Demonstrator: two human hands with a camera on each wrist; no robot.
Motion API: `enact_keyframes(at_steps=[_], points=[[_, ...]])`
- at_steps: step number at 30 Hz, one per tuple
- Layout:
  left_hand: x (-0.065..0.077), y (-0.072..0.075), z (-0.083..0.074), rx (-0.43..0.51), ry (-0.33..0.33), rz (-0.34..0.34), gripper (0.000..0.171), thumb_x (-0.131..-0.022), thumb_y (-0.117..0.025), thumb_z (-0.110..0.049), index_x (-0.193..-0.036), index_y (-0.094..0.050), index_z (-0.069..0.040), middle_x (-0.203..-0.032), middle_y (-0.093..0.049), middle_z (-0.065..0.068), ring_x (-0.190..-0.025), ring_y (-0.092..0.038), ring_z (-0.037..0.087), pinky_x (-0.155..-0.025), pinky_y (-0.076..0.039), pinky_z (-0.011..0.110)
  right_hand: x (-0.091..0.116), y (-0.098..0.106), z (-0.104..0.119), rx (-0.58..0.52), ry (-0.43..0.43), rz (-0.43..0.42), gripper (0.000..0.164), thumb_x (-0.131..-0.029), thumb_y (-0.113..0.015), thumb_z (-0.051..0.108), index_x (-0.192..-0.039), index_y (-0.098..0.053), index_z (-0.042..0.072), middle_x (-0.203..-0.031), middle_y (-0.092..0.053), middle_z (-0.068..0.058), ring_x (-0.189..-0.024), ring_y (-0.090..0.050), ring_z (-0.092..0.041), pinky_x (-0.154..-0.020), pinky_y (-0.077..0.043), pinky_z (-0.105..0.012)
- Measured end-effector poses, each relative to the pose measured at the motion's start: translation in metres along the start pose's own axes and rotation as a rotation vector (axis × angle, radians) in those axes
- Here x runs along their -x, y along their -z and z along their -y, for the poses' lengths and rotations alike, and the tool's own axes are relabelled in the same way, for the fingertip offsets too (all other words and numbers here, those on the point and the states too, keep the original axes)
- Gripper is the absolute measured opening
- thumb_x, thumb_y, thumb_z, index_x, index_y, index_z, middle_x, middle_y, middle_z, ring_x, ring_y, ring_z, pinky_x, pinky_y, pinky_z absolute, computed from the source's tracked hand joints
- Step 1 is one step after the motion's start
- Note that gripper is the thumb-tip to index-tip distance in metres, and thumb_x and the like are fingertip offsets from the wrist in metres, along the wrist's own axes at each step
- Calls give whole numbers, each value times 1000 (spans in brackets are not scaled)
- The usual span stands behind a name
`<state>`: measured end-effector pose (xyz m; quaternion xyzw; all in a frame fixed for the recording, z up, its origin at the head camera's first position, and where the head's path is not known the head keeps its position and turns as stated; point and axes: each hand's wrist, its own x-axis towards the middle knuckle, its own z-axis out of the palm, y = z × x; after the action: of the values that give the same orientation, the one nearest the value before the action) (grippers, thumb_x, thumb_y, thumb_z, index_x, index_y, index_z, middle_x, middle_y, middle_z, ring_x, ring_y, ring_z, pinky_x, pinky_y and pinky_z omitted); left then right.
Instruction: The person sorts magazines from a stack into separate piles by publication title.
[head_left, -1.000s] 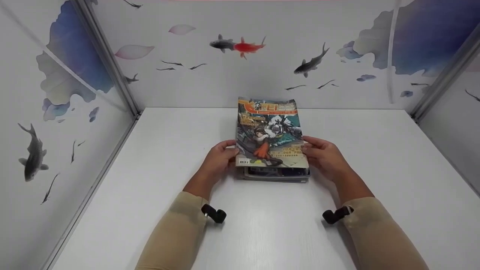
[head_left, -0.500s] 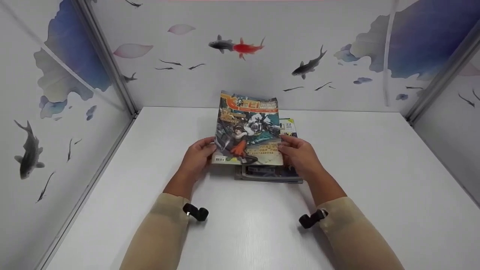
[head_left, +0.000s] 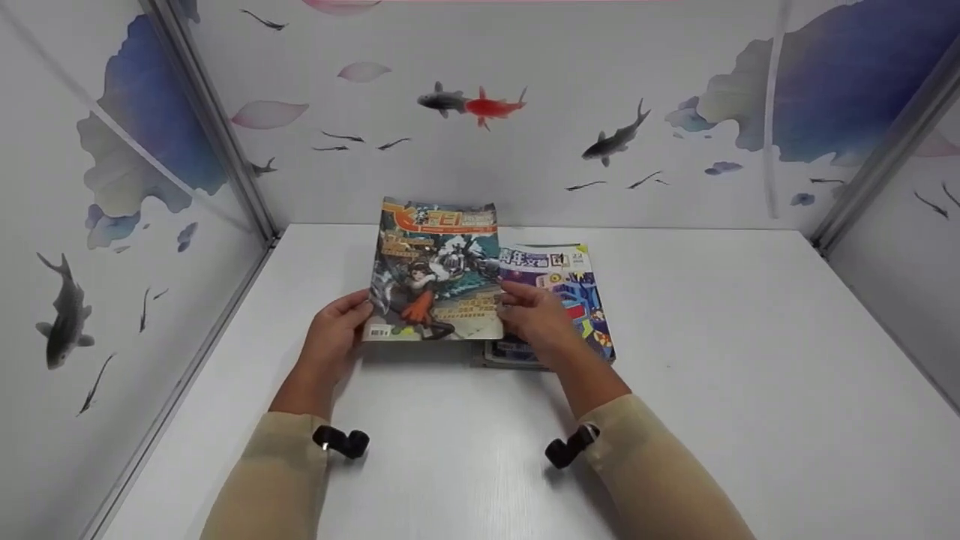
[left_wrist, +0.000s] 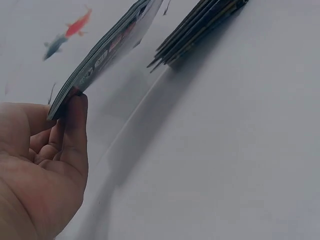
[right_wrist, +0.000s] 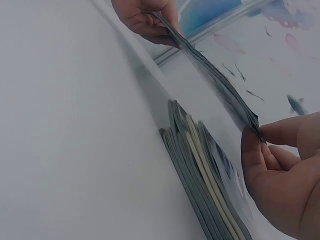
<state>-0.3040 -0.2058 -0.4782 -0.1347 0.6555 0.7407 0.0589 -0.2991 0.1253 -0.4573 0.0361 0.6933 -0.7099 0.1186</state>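
Observation:
A magazine [head_left: 435,274] with an orange title band and a drawn figure in a red skirt is held up between both hands. My left hand [head_left: 332,334] pinches its left edge, thumb on one face and fingers on the other, as the left wrist view shows. Its right edge is pinched by my right hand [head_left: 541,322]. Partly behind the right hand lies a stack of magazines [head_left: 592,300], topped by a purple and blue cover. In the right wrist view the held magazine [right_wrist: 220,80] is raised apart from the stack [right_wrist: 200,175].
The stack rests on a white table [head_left: 712,390]. A back wall [head_left: 480,172] printed with fish and lotus leaves closes off the far edge, and side panels stand left and right. A small black device [head_left: 341,441] sits at each sleeve cuff.
Both hands have carried the top magazine off the stack and to the left. The purple and blue cover beneath has come into view, while the stack has stayed in place.

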Motion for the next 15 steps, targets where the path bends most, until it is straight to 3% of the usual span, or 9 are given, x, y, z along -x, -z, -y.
enact_keyframes(at_steps=[9,15], points=[[8,39,-5,31,19,-10,49,-111,-59,-19,-159,-51,-11,-165,-47,6,-137,-53,11,-94,-56,15,-4,-41,-3,-46,-27,11,48,-102,-70,6,-148,-65,15,-142,-70,-4,-131,-68,-23,-115,-56,-43],[6,50,-4,33,56,-48,47,-111,-59,-18,-158,-53,-13,-164,-48,4,-137,-54,10,-97,-55,16,-5,-56,-5,-33,-80,23,51,-102,-70,5,-150,-64,20,-145,-70,1,-134,-67,-23,-118,-53,-44]])
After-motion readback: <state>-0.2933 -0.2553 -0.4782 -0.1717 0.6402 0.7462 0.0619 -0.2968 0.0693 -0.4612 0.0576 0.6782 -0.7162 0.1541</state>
